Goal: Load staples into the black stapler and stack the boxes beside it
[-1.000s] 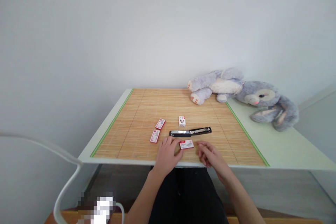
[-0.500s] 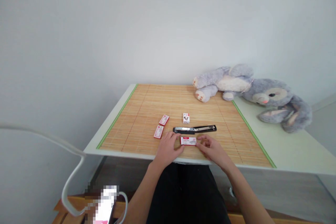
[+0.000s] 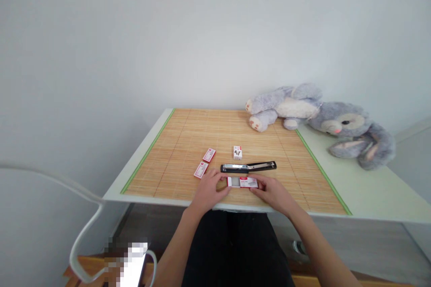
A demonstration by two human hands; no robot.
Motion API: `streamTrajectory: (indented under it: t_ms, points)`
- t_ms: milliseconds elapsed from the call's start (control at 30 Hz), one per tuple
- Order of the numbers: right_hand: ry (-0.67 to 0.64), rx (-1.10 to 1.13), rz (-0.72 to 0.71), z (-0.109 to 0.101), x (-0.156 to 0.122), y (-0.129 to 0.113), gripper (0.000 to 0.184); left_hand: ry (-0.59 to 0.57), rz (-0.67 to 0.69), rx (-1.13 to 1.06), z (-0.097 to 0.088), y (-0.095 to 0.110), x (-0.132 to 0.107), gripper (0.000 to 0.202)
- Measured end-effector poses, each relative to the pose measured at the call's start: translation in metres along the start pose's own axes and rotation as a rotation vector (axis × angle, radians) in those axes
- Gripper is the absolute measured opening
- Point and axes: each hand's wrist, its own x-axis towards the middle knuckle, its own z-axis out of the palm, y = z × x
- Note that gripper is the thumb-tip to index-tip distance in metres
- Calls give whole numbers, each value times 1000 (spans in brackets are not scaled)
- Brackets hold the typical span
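Observation:
A small red-and-white staple box (image 3: pixel 248 182) lies on the bamboo mat, drawn partly out so that a pale inner tray (image 3: pixel 235 182) shows at its left side. My left hand (image 3: pixel 209 188) pinches the tray's left end between thumb and fingers. The sleeve's right end is gripped by my right hand (image 3: pixel 272 192). Just beyond the box, a black stapler (image 3: pixel 248 167) lies spread flat, its metal channel showing. Two more red-and-white boxes, a nearer box (image 3: pixel 201 170) and a farther box (image 3: pixel 209 155), lie to the left. Behind the stapler stands a small white box (image 3: pixel 237 152).
The bamboo mat (image 3: pixel 188 132) with green edging covers much of the white table (image 3: pixel 373 188). A grey plush rabbit (image 3: pixel 343 119) lies at the back right. A lit phone (image 3: pixel 133 264) with a white cable (image 3: pixel 76 251) is at lower left, below table height.
The inner tray has slid out leftward from the sleeve. My left hand has moved slightly left with the tray, and my right hand slightly right with the sleeve.

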Motion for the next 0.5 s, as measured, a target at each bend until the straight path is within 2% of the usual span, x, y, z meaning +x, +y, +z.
streamTrajectory:
  t_ms: [167, 333, 500]
  points:
    - [13, -18, -25, -6, 2, -6, 54, 16, -6, 0, 0, -1, 0, 29]
    - [58, -33, -40, -16, 15, -27, 49, 33, -11, -2, 1, 0, 0, 29]
    - [-27, -59, -89, -26, 30, -31, 42, 66, -13, 5, 1, -1, 0, 28]
